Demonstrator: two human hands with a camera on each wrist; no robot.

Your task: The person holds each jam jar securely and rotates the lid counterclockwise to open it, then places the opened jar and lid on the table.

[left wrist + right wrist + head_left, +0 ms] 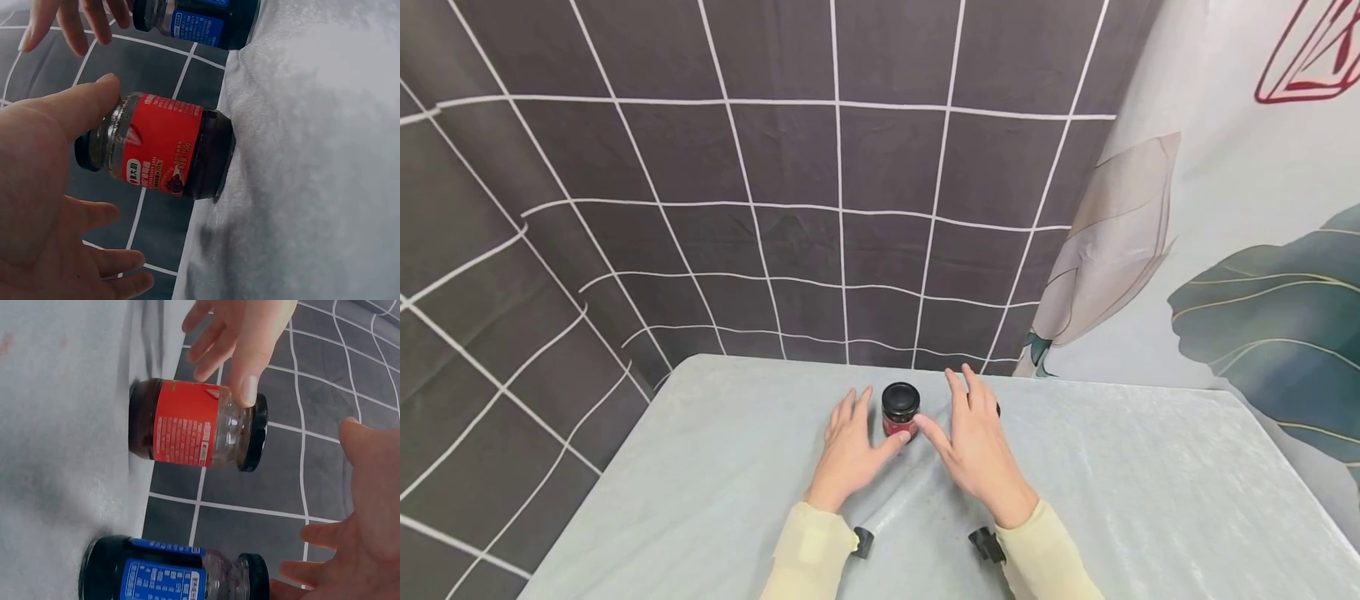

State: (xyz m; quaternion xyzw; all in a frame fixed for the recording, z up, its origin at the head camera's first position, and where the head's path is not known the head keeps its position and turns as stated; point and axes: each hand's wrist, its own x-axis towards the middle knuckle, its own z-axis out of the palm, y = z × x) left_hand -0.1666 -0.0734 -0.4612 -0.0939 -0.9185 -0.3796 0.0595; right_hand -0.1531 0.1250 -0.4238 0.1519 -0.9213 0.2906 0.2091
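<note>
A jar with a black lid and red label (900, 410) stands upright on the cloth between the two hands. Left hand (850, 454) is at its left, fingers spread, with the thumb in front; whether the thumb touches the glass, I cannot tell. In the left wrist view the red label of the jar (164, 144) faces the camera. Right hand (979, 450) has its fingers extended and thumb apart, to the right of the red jar. A second jar, blue-labelled (162, 578), stands beside that hand's fingers, mostly hidden behind them in the head view.
A pale grey cloth (700, 500) covers the table. Behind it hangs a dark curtain with a white grid (790, 150); a pale leaf-patterned curtain (1210, 183) hangs at the right. Small black devices (863, 542) sit at both wrists.
</note>
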